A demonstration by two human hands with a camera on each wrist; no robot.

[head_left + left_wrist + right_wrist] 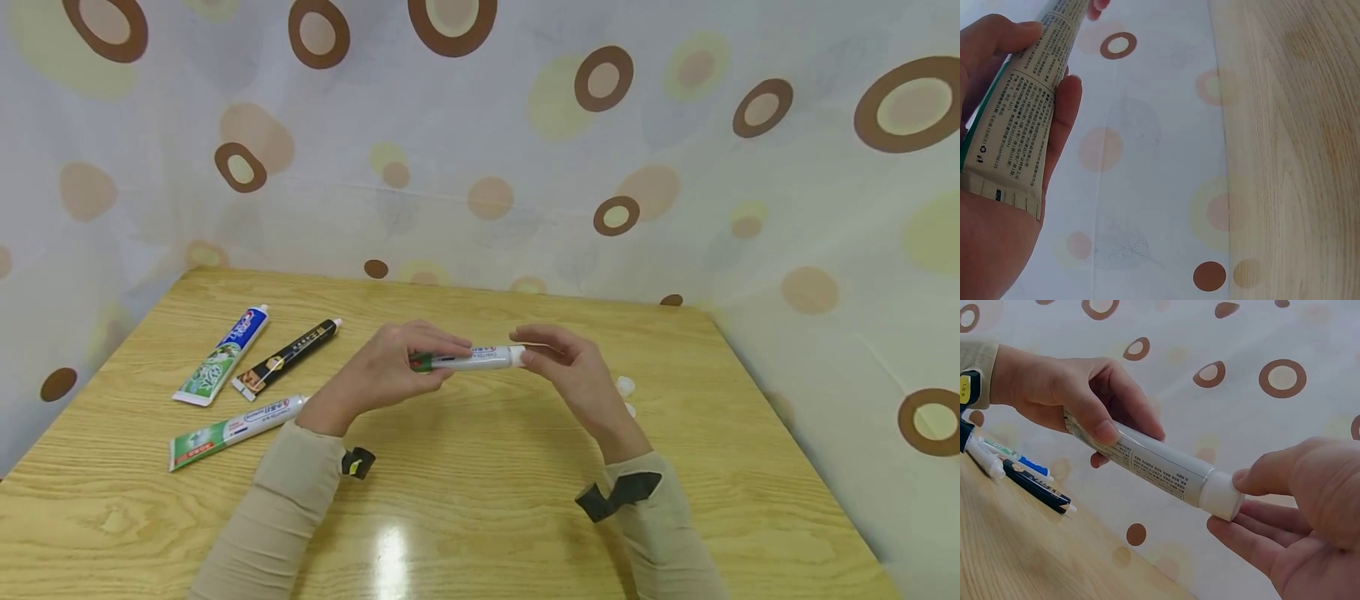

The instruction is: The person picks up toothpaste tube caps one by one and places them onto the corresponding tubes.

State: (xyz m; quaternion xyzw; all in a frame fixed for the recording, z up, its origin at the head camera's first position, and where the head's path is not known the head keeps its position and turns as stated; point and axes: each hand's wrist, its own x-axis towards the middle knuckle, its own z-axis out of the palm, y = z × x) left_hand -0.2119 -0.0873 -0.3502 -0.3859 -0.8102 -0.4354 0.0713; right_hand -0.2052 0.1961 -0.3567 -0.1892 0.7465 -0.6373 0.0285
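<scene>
A white and green toothpaste tube (483, 359) is held above the table, lying nearly level in the head view. My left hand (390, 367) grips its body toward the flat crimped end, with fingers and thumb on opposite sides. Small printed text covers the side seen in the left wrist view. At the tube's other end is a white cap (1221, 495), which my right hand (1310, 512) pinches between thumb and fingers. The cap sits on the tube's end; whether it is tight cannot be seen.
On the left of the wooden table (465, 500) lie a blue and green tube (225, 354), a black tube (288, 358) and another white and green tube (236, 432), which has its neck end near my left wrist. Small white caps (625, 386) lie beyond my right hand. Patterned cloth hangs behind.
</scene>
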